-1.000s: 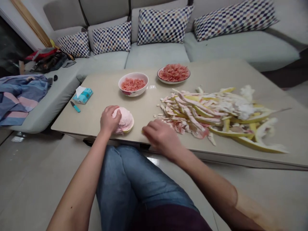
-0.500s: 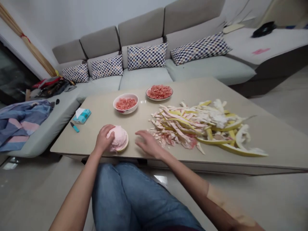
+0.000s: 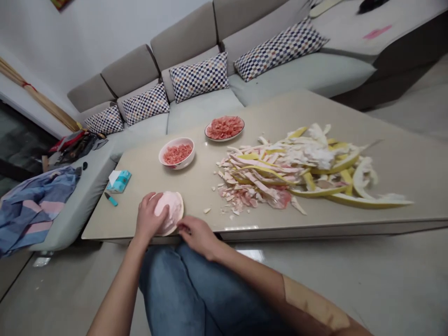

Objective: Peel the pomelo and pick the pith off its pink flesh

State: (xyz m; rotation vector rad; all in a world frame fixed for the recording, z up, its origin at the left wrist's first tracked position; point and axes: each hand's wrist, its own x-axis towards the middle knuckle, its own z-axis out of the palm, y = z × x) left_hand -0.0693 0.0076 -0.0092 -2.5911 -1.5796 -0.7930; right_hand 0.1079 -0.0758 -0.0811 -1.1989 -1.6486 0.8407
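Observation:
A partly peeled pomelo (image 3: pixel 174 204), pale pink with a cream rim, rests at the front edge of the table. My left hand (image 3: pixel 150 216) grips it from the left, fingers over its top and thumb across the front. At its lower right rim my right hand (image 3: pixel 196 233) is closed in a pinch, fingertips against or right beside the edge; whatever lies between them is hidden. To the right spreads a heap of peel strips (image 3: pixel 269 170), yellow outside and white to pink inside, with small scraps at its near side.
Beyond the pomelo stand a bowl (image 3: pixel 190 160) and a plate (image 3: pixel 207 136), both holding pink pomelo flesh. A blue tissue pack (image 3: pixel 121 182) and a small teal-handled knife (image 3: pixel 111 199) lie at the left. A grey sofa (image 3: pixel 196 109) with checkered cushions runs behind the table (image 3: pixel 301 105).
My right hand has come left from beside the peel heap to the pomelo's rim, its fingers closing into a pinch. The left hand keeps its grip on the pomelo. The view has tilted.

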